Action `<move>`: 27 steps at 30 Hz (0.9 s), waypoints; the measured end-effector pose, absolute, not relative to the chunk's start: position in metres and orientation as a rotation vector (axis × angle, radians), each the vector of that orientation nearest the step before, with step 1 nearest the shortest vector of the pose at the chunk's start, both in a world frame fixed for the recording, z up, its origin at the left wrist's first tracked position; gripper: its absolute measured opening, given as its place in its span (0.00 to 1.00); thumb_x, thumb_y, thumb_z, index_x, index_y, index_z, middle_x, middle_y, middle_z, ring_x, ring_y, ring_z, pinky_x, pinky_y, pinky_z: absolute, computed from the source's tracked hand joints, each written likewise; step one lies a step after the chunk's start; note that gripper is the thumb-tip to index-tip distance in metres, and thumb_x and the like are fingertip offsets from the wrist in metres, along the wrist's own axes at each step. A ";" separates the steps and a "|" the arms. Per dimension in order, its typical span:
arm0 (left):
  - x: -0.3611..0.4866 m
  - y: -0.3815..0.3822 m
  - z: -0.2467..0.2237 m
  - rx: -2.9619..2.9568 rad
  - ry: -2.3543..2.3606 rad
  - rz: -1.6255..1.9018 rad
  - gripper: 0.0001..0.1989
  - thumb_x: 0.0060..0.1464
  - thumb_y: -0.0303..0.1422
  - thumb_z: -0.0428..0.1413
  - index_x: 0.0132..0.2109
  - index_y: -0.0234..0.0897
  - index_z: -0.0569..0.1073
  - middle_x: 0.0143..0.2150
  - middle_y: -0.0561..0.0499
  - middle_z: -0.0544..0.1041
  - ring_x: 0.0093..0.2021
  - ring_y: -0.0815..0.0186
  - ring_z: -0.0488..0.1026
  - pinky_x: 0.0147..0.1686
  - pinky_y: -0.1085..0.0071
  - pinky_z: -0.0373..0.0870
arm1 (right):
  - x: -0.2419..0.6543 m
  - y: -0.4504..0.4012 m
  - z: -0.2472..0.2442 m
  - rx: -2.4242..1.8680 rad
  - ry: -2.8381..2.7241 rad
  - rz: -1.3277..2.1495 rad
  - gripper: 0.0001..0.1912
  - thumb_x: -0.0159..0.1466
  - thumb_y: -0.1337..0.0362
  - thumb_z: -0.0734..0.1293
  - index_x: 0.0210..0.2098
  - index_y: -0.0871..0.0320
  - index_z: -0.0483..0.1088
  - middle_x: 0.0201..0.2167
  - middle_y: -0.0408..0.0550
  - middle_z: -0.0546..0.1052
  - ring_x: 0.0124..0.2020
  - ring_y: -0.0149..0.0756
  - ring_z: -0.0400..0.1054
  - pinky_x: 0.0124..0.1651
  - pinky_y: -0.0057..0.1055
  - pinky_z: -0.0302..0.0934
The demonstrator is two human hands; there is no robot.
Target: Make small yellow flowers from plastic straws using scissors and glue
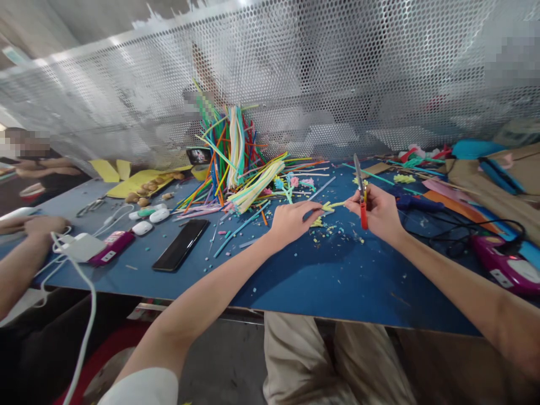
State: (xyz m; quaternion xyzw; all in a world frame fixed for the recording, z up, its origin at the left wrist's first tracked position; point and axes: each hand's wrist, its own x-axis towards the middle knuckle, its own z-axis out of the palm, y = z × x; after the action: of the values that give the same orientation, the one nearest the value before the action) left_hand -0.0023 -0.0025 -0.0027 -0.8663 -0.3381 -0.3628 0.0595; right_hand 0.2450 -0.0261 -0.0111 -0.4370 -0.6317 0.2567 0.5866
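Note:
My left hand [292, 223] is closed, its fingertips pinching a yellow pipe cleaner [333, 206] that has short branches along it. The pipe cleaner stretches across to my right hand [379, 212], whose fingertips are at its other end. Also in my right hand is a pair of scissors [363, 214] with red handles, blades pointing up and away. Below the hands, small yellow and blue clippings [333, 232] lie scattered on the blue table [304, 281]. Part of the scissors' handle is hidden by my fingers.
A heap of coloured pipe cleaners [230, 152] leans against the perforated metal screen [337, 73]. A black phone [181, 245] lies to the left, near a purple power strip [112, 247]. Another purple strip [506, 264] and cables are at right. A co-worker's hand [44, 225] rests at far left.

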 end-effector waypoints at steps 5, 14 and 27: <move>-0.004 -0.002 -0.002 -2.582 -0.982 -1.157 0.12 0.65 0.42 0.58 0.44 0.45 0.83 0.42 0.53 0.85 0.38 0.68 0.83 0.35 0.75 0.72 | 0.244 -0.025 -0.010 -0.995 -1.452 0.710 0.12 0.53 0.62 0.77 0.32 0.54 0.72 0.27 0.41 0.77 0.27 0.34 0.70 0.34 0.34 0.65; -0.003 -0.003 0.000 -2.614 -1.010 -1.247 0.10 0.65 0.40 0.59 0.44 0.44 0.84 0.42 0.53 0.85 0.40 0.68 0.83 0.39 0.74 0.74 | 0.242 -0.027 -0.008 -0.996 -1.435 0.743 0.13 0.53 0.61 0.78 0.31 0.56 0.72 0.25 0.41 0.76 0.27 0.34 0.70 0.35 0.34 0.65; -0.008 -0.003 0.012 -2.428 -1.196 -1.371 0.12 0.68 0.40 0.55 0.43 0.40 0.79 0.38 0.54 0.82 0.27 0.74 0.70 0.33 0.75 0.64 | 0.249 -0.033 -0.005 -1.129 -1.693 0.454 0.16 0.57 0.57 0.75 0.37 0.54 0.67 0.30 0.40 0.71 0.28 0.31 0.61 0.34 0.33 0.59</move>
State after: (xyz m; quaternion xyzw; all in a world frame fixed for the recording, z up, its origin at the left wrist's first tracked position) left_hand -0.0081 -0.0032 0.0117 -0.7990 -0.3936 -0.4513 0.0538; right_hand 0.2494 -0.0327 -0.0047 -0.4675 -0.7014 0.1880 0.5041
